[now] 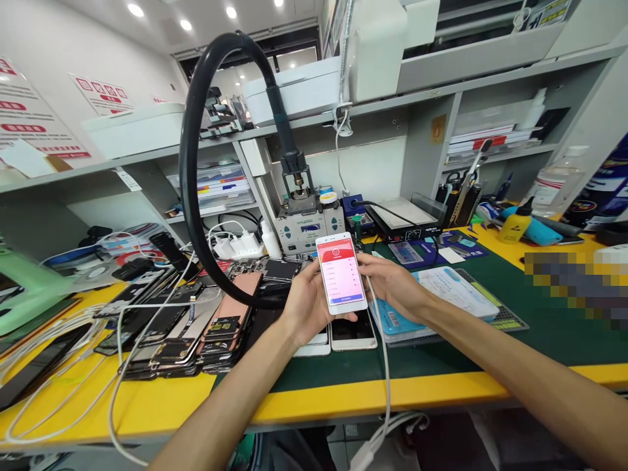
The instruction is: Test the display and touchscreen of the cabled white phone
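A white phone (341, 273) with a lit red and white screen is held upright above the green mat (540, 340). My left hand (304, 304) wraps round its left edge and back. Fingers of my right hand (392, 284) close on its right edge. A white cable (385, 379) hangs down from the phone's underside over the bench's front edge. Two white phones (352, 333) lie flat on the mat right under the held one.
A pile of dismantled phones and screens (196, 327) lies left of my hands, with loose white cables (73, 386). A thick black hose (189, 170) arches up to a rework station (307, 222). A blue tray with papers (456, 294), bottles (515, 226) and tools sit on the right.
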The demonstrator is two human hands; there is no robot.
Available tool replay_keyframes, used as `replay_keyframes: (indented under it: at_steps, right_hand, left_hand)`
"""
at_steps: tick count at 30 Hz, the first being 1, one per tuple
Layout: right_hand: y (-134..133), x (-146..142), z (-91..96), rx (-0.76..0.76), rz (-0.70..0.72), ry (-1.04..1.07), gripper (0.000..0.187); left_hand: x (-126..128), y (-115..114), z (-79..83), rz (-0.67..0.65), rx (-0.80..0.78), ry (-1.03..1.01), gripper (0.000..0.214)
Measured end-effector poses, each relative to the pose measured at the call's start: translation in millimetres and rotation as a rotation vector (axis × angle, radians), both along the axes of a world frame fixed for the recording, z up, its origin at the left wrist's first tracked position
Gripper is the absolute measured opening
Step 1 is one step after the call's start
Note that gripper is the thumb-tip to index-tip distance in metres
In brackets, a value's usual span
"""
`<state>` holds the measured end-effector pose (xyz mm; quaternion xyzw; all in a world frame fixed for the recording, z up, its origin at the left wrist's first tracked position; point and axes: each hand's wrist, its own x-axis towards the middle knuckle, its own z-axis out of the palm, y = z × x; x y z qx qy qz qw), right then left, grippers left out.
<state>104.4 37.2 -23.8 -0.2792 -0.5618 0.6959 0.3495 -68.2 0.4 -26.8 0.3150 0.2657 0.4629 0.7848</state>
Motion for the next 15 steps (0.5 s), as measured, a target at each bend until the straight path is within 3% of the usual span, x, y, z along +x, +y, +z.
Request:
replay_keyframes:
  at_steps: [10,15]
  right_hand:
    - [2.7,-0.9,-2.2,-0.042,0.005,0.024,0.036]
    - [1.9,-0.5,0.0,0.035,-0.025,-0.092,0.044]
  left_hand:
    - [-0.5,-2.9,-0.3,0.013,0.024,0.036,0.053]
    - [-0.2,-3.3,0.0,0.012,0.004,-0.004,0.061]
